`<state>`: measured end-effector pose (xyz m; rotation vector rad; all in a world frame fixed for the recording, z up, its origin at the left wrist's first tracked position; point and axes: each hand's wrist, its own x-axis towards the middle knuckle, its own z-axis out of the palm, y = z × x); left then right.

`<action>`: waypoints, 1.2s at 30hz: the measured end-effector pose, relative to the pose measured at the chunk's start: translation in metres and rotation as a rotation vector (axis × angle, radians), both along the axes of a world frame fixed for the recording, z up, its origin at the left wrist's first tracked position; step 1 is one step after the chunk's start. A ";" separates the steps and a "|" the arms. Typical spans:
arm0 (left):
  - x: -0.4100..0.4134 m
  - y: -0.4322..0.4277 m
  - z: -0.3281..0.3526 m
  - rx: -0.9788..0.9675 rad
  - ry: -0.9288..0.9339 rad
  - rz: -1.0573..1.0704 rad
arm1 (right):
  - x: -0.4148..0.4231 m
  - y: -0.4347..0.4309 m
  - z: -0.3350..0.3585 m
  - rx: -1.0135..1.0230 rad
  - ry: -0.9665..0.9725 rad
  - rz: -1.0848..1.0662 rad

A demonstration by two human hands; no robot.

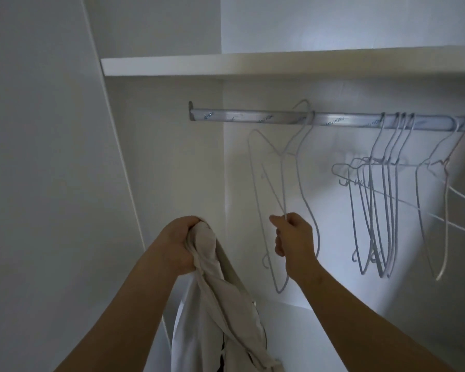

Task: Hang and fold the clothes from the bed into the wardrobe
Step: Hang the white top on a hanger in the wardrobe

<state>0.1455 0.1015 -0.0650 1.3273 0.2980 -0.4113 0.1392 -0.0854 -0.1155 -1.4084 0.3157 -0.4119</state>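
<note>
My left hand (179, 244) grips a bunched cream garment (215, 304) that hangs down from my fist at the lower centre. My right hand (293, 238) pinches the thin wire of a white hanger (282, 183), which is tilted and hangs below the metal rail (253, 118). A second white hanger (305, 162) hooks over the rail just behind it. The rail runs left to right inside the white wardrobe.
Several more white wire hangers (381, 205) hang in a cluster on the rail to the right. A white shelf (279, 64) sits above the rail. The wardrobe's side wall (167, 157) stands close on the left, the back wall behind the hangers.
</note>
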 end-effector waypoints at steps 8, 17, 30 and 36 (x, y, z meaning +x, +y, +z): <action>-0.038 0.029 -0.019 -0.004 0.064 -0.080 | -0.086 0.054 -0.046 -0.043 -0.140 0.063; -0.093 0.042 -0.035 0.248 -0.040 -0.192 | -0.179 0.063 -0.065 -0.122 0.030 -0.176; -0.119 0.045 -0.036 0.592 -0.219 -0.081 | -0.298 -0.018 -0.062 -0.252 0.078 -0.081; -0.161 0.036 -0.056 0.941 -0.465 -0.169 | -0.322 -0.005 -0.065 -0.416 0.215 0.075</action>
